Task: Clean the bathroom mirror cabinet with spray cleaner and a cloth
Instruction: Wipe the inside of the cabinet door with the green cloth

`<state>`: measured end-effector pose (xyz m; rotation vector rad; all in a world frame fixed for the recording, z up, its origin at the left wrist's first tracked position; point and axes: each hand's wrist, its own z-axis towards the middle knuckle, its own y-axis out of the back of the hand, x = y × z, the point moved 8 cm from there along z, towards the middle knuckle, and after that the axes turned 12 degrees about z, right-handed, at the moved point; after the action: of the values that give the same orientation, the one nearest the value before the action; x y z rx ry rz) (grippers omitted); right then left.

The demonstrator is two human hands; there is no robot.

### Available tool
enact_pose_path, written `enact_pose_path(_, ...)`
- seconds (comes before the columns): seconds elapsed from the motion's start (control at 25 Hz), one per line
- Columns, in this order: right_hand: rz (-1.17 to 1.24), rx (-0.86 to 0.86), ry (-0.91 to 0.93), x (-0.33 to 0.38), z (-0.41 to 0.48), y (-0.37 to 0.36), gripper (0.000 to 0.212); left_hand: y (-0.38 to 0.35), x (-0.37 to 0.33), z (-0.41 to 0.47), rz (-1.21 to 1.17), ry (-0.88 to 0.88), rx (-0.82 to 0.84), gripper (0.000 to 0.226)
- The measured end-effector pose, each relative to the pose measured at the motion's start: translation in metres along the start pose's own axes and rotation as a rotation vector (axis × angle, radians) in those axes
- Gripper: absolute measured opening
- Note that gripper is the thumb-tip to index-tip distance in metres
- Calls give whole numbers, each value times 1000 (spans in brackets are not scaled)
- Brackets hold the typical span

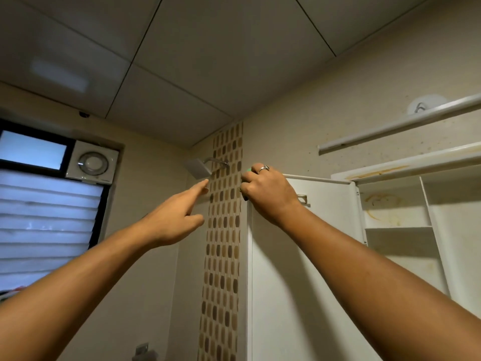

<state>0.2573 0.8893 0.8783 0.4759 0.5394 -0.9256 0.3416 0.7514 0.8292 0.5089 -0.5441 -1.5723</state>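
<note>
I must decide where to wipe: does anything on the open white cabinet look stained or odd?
Yes: orange-brown ring stains mark the back panel of the white cabinet's upper left compartment, and a similar streak runs along its top edge.

- Cabinet (442, 243): far right, on the wall; open door (299, 256) swung out to its left.
- Shelf (398, 226): inside the cabinet, in the left of 2 compartments.
- Right hand (265, 191): on the door's top left corner, a cloth (248, 170) mostly hidden under its fingers.
- Tile strip (221, 256): upright on the wall, just left of the door.
- Left hand (177, 220): left of the strip, apart from the door.
- Shower head (199, 168): on the wall behind and above the left hand.
- Window (44, 217): far left; exhaust fan (92, 162) at its upper right.
- Rail (398, 126): above the cabinet.
</note>
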Motion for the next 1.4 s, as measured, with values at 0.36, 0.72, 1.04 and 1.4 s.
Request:
enact_pose_path(0.36, 199, -190, -319, -54, -29, -12, 56, -22, -34, 59, -154, -17, -63, 84)
enact_pose_path(0.72, 225, -220, -718, -108, -78, -1, 35, -30, -37, 68, -289, 6, -69, 83)
enact_pose_path(1.04, 303, -224, -467, -48, -43, -1, 29, -22, -42, 73, -430, 26, -82, 86)
enact_pose_path(1.4, 397, -161, -531, -36, -41, -5, 40, -16, -33, 72, -370, 10, -66, 86)
